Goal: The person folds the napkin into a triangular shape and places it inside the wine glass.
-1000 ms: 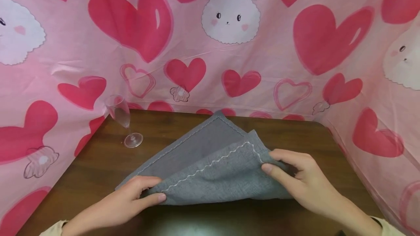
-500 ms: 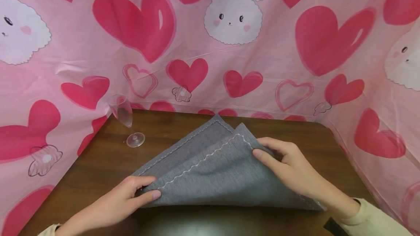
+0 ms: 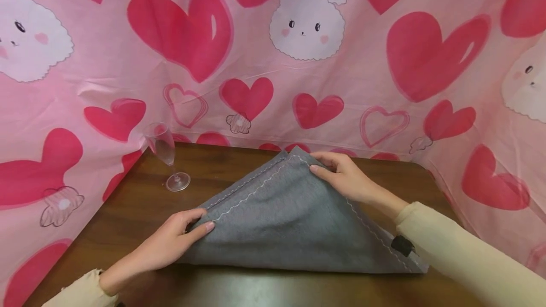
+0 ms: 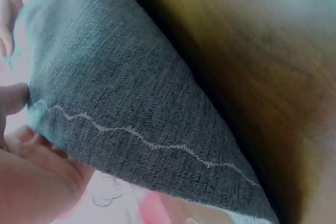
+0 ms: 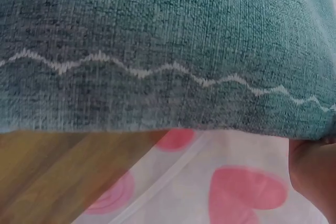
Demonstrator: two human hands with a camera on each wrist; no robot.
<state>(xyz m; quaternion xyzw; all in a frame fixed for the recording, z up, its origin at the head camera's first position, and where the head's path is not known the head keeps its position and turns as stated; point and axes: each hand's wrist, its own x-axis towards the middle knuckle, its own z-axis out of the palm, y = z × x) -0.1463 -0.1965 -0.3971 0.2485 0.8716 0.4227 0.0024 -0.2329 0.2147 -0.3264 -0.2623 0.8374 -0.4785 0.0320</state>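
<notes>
A grey cloth (image 3: 281, 221) with wavy white stitching along its border is folded over into a triangle on the wooden table. My left hand (image 3: 177, 236) pinches its left edge between thumb and fingers; the left wrist view shows that hand (image 4: 42, 171) at the stitched edge of the cloth (image 4: 131, 87). Near the far corner, my right hand (image 3: 345, 176) pinches the upper layer, whose tip lies beside the lower layer's far corner. In the right wrist view the cloth's edge (image 5: 157, 98) hangs above the table, and part of the right hand (image 5: 315, 171) shows at the side.
A clear stemmed glass (image 3: 170, 160) stands at the back left of the brown table (image 3: 239, 293). Pink fabric (image 3: 256, 60) printed with hearts and rabbits walls off the back and both sides.
My right hand has carried the upper layer's corner away from me and to the left, narrowing the strip of lower layer showing. My left hand has moved slightly forward, still pinching the cloth.
</notes>
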